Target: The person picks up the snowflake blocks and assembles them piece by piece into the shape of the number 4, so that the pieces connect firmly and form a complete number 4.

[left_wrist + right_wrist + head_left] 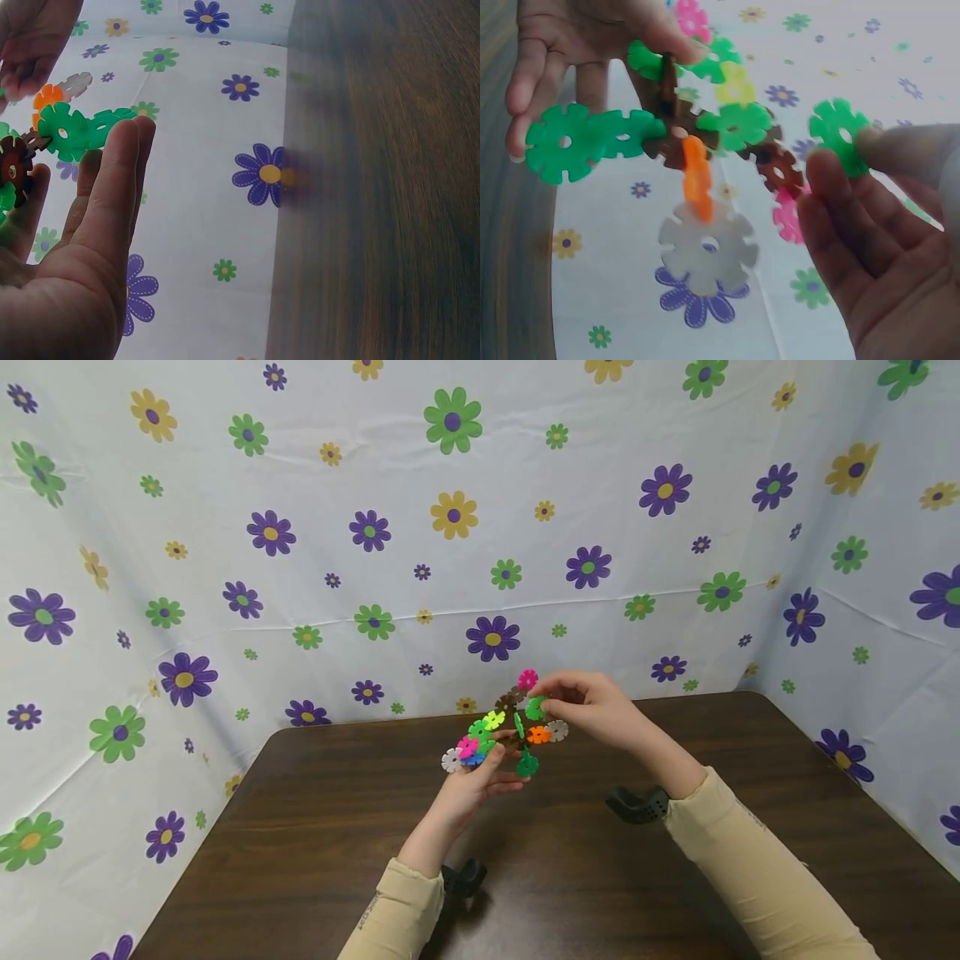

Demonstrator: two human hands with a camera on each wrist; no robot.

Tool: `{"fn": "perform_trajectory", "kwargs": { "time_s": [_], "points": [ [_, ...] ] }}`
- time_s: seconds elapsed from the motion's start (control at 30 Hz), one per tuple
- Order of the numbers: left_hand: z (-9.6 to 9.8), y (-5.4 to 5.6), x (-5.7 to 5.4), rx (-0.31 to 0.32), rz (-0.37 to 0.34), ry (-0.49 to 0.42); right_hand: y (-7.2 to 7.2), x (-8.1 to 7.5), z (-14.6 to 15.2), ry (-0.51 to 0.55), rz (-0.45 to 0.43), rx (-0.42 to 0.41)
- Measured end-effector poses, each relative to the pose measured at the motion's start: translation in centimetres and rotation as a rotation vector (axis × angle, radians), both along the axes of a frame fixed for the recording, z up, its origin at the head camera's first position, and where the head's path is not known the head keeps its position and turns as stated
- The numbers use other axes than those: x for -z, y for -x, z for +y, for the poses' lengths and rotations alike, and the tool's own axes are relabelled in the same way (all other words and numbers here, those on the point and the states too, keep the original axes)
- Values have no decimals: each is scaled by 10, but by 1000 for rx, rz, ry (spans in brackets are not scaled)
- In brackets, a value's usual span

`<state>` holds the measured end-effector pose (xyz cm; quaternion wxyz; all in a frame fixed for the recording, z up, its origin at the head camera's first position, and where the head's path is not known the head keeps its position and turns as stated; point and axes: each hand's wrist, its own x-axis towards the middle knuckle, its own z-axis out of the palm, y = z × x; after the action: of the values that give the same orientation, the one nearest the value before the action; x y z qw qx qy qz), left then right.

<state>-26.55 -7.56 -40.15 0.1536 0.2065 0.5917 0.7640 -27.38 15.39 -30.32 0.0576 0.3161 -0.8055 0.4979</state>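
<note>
My left hand [465, 789] holds a branching build of interlocking notched plastic discs, its thumb lying over part of it. In the right wrist view brown discs [676, 150] form the middle. Green discs [565, 142], an orange disc [697, 180] and a whitish disc [709, 244] branch off. Pink [467, 747], blue and white [452, 760] discs show on the left arm of the build in the head view. My right hand [592, 706] pinches one loose green disc [840, 135] between thumb and fingertips, beside the build and apart from it.
A dark wood-grain table [337, 827] lies under both hands. Behind it and at the sides hangs a white curtain [322, 493] printed with flowers. Black wrist-worn mounts [637, 805] stick out under both forearms.
</note>
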Motion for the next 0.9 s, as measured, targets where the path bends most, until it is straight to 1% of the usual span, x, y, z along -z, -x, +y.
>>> {"fn": "perform_trajectory", "kwargs": {
  "time_s": [0.1,0.27,0.33,0.5,0.7,0.9],
  "points": [
    [0,-1,0,-5,-7,3,5,1,-8,28,28,29],
    [0,-1,1,-1,-16,-3,9,4,-19,60,96,48],
    [0,-1,1,2,-18,-4,10,6,-21,52,115,55],
    [1,1,2,-4,-19,14,11,8,-24,28,133,69],
    [0,1,3,-13,-22,30,12,10,-26,0,154,57],
    [0,-1,2,-18,-30,28,13,15,-25,-28,219,36]
  ]
}}
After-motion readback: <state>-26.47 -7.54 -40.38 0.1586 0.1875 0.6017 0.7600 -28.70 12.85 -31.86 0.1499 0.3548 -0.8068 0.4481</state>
